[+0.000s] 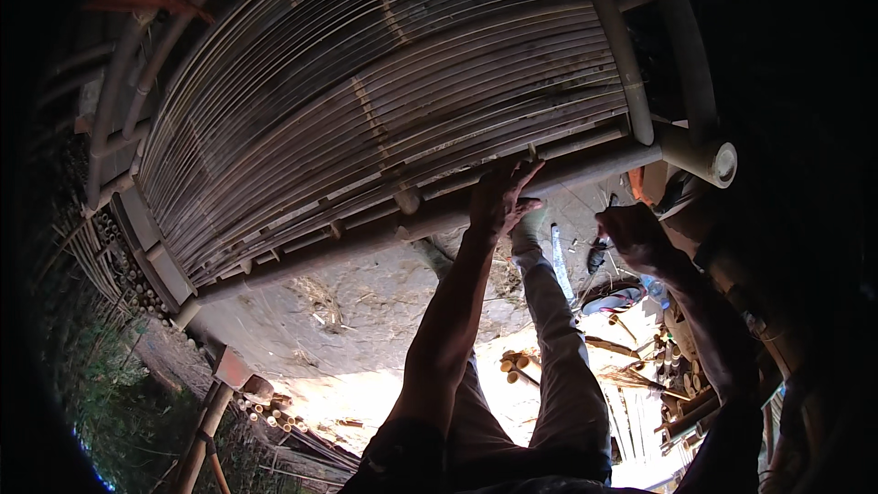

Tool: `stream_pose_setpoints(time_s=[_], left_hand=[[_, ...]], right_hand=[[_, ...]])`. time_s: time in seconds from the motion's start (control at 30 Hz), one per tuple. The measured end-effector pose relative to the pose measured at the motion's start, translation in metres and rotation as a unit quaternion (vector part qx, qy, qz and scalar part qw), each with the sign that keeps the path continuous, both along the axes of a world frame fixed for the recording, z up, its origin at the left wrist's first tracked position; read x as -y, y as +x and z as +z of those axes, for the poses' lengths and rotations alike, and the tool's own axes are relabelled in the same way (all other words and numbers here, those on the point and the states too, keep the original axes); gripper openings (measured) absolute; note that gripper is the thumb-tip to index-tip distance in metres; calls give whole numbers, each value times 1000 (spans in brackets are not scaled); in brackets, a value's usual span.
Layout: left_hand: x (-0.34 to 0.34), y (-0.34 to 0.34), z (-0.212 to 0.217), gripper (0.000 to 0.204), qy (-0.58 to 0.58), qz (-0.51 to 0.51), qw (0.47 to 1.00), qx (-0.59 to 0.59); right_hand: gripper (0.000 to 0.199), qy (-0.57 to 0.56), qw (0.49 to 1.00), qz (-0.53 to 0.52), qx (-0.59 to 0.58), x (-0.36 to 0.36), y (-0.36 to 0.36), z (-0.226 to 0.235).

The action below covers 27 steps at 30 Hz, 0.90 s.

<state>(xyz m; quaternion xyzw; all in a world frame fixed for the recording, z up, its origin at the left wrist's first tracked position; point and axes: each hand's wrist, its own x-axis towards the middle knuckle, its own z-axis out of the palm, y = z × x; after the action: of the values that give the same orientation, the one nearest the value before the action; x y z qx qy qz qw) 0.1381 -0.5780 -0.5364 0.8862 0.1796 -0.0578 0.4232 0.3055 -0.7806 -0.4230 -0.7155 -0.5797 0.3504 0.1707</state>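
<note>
A: Head view, looking down: we've got a big bamboo frame point(384, 101) in front of us, slats packed side by side w/ a few cross strips, filling the upper half of the pic.

B: And our hands?

A: Our left hand point(501, 197) is up on the thick round pole point(585, 174) along the frame's near edge, fingers spread & curled over it, gripping the pole. Arm runs straight up from the lower edge.

B: Right one?

A: Our right hand point(636, 236) sits off to the right, below the pole, clear of the frame. It's closed like a fist, maybe round sth small, but too dark; we can't tell what, if anything.

B: Where does the frame end?

A: Pole's cut end point(724, 163) pokes out at right, near another curved bamboo post point(681, 37) going up. Frame itself is tilted, left side lower.

B: What's under us?

A: Our legs in grey trousers point(558, 348), one foot point(528, 229) just beside the left hand, touching or nearly touching the pole. Bare dirt ground point(357, 320) below, sunlit. Short cut bamboo pieces point(514, 364) lie near our knee, more bamboo ends stacked point(274, 416) lower left, and a long blade point(562, 261) lies on the ground btw the foot & right hand.
</note>
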Motion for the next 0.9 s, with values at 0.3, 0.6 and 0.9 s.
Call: stream_pose_setpoints(time_s=[0.3, 0.6, 0.9], left_hand=[[4, 1, 14, 81, 30, 19, 999, -13], [-74, -15, 127, 54, 72, 203, 974, 72], [-354, 51, 371, 77, 210, 506, 768, 331]], right_hand=[[19, 137, 962, -188, 143, -42, -11, 75], [19, -169, 855, -470, -139, 153, -10, 200], [23, -210, 857, -469, 50, 283, -110, 182]])
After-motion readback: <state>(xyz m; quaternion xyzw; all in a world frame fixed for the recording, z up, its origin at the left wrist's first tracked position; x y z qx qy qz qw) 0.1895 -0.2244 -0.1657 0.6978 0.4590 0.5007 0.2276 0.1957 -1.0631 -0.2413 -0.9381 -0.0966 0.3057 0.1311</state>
